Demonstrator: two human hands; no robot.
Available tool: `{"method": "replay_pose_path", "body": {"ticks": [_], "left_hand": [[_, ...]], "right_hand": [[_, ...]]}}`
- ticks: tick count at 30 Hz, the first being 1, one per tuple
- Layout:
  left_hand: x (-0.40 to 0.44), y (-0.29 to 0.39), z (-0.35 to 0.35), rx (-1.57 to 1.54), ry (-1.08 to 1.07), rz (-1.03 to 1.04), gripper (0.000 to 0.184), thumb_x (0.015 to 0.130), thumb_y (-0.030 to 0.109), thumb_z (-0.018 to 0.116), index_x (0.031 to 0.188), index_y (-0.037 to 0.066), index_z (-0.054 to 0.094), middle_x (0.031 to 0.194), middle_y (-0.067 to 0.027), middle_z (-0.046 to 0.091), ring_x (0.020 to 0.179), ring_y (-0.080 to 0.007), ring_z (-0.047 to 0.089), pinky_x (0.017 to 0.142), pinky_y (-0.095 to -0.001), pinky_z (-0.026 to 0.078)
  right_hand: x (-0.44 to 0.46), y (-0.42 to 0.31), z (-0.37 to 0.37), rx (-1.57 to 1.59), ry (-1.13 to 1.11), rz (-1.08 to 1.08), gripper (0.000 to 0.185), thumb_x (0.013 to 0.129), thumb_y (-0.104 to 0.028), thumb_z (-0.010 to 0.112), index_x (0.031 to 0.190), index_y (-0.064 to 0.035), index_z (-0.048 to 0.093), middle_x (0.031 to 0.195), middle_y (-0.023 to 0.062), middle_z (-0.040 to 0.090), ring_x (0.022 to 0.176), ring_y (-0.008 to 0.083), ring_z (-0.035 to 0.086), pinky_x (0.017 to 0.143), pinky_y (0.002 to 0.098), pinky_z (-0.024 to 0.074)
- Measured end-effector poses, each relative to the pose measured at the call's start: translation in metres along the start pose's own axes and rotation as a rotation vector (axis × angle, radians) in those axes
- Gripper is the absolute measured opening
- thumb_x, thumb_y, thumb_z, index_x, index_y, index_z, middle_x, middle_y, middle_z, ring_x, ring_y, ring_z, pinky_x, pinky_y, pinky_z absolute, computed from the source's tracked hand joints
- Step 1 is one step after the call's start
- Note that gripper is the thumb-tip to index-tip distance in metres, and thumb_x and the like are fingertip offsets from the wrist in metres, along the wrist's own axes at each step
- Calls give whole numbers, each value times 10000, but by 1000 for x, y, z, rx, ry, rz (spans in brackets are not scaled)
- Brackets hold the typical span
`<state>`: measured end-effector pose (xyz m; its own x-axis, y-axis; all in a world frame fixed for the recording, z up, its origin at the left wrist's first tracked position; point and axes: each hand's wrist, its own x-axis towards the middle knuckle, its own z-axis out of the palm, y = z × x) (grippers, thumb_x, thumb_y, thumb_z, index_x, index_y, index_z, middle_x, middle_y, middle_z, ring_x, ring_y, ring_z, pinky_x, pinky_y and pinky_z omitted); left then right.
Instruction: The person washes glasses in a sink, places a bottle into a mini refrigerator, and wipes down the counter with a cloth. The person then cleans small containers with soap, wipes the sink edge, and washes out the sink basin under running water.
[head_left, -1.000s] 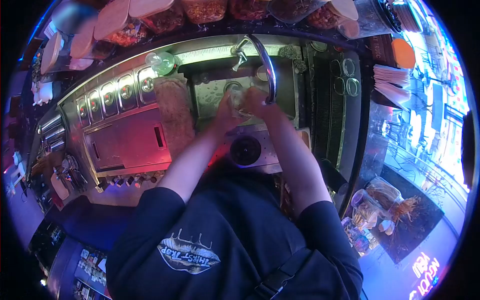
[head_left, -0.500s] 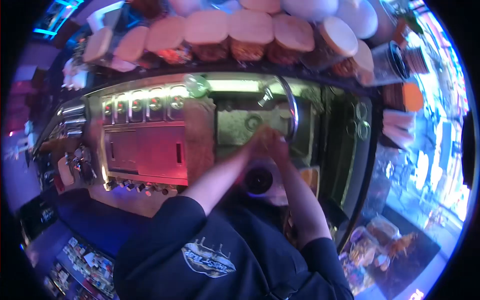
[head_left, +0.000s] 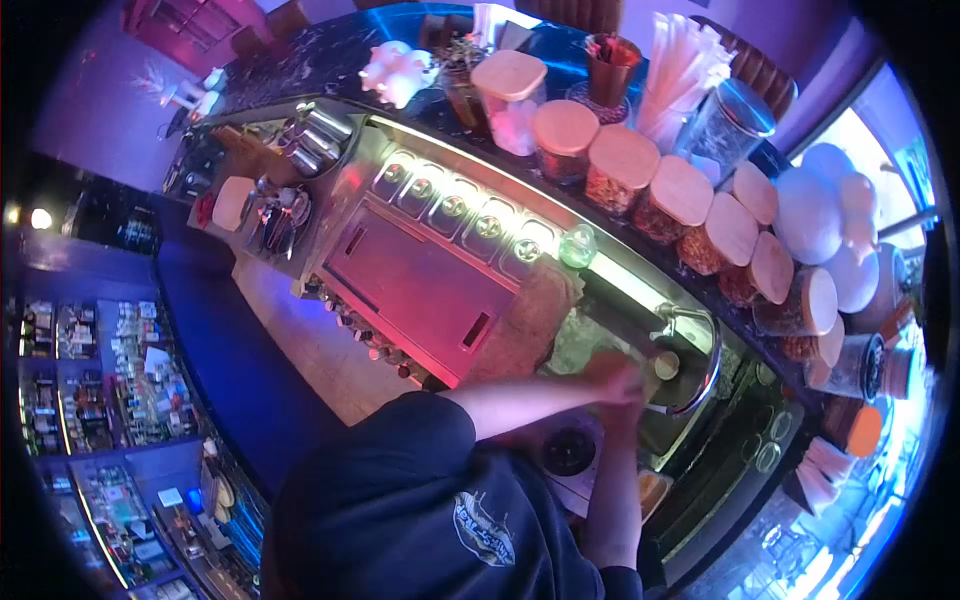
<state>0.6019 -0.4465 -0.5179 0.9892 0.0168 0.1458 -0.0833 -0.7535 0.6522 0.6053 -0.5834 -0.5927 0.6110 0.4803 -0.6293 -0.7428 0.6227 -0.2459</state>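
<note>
Both of my hands are together over the metal sink, near the curved chrome faucet. My left hand reaches in from the left and touches my right hand. The two hands overlap and are blurred, so their fingers and anything between them cannot be made out. A small round cup is in the sink just right of my hands. Below them is a round black fitting on a metal surface.
Left of the sink lies a brown towel, beside a metal cover and several lidded inserts. A green-lit glass dome stands behind. Several wooden-lidded jars line the raised counter. Metal shakers stand far left.
The view has swung left, bringing bottle shelves and more of the counter into sight. The clear item seen between my hands a second ago is no longer visible; my hands are now pressed together.
</note>
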Motion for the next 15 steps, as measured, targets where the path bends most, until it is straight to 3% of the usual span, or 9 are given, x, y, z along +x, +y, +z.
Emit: {"method": "replay_pose_path", "body": {"ticks": [1, 2, 4, 6, 10, 12, 14, 15], "left_hand": [[-2, 9, -7, -37, -167, 2, 257, 809, 371, 768, 787, 152, 636, 806, -69, 661, 725, -321, 600, 680, -504, 482], [-8, 11, -4, -33, -158, -7, 257, 809, 371, 768, 787, 152, 636, 806, -69, 661, 725, -321, 600, 680, -504, 482], [-20, 16, 8, 10, -23, 195, 132, 846, 286, 726, 846, 162, 679, 866, -88, 679, 815, -330, 632, 738, -506, 492], [-21, 29, 18, 64, -185, 143, 86, 854, 248, 709, 890, 171, 721, 869, -82, 691, 858, -333, 653, 774, -507, 499], [-26, 21, 33, -46, -245, 310, 73, 850, 230, 697, 874, 173, 736, 915, -68, 706, 903, -347, 663, 789, -522, 503], [-18, 19, 24, -110, -290, 388, 71, 849, 224, 693, 869, 174, 740, 930, -63, 711, 919, -352, 666, 794, -527, 504], [4, 19, 7, 46, -343, 375, 407, 843, 548, 669, 986, 179, 762, 1085, -115, 705, 1036, -357, 656, 898, -553, 500], [2, 24, 19, 30, -352, 393, 407, 843, 548, 669, 986, 179, 762, 1085, -115, 705, 1036, -357, 656, 898, -553, 500]], "right_hand": [[-2, 0, 1, 18, -12, -14, 588, 742, -398, 843, 1223, -94, 696, 1111, 117, 721, 1025, 291, 682, 870, 377, 550], [-3, 0, 0, 39, -20, -31, 560, 786, -403, 801, 1244, -99, 691, 1129, 118, 721, 1036, 291, 679, 882, 391, 544], [-5, 0, -4, 89, -19, -78, 512, 875, -413, 716, 1285, -110, 681, 1165, 119, 722, 1056, 292, 674, 907, 418, 532], [-7, 1, -14, 137, 10, -159, 475, 963, -423, 631, 1327, -120, 671, 1201, 121, 722, 1077, 293, 669, 931, 445, 520], [-4, 6, -62, 214, 152, -412, 447, 1096, -438, 504, 1389, -136, 656, 1255, 124, 723, 1108, 294, 661, 968, 485, 502], [13, 13, -104, -444, 351, -500, 498, 1070, -465, 528, 1458, -160, 591, 1318, 128, 690, 1154, 269, 640, 982, 448, 500], [27, 19, -147, -1106, 521, -476, 575, 1043, -492, 552, 1528, -184, 525, 1381, 132, 658, 1199, 244, 620, 996, 411, 497], [9, 11, -130, -1101, 547, -484, 575, 1043, -492, 552, 1528, -184, 525, 1381, 132, 658, 1199, 244, 620, 996, 411, 497]]}}
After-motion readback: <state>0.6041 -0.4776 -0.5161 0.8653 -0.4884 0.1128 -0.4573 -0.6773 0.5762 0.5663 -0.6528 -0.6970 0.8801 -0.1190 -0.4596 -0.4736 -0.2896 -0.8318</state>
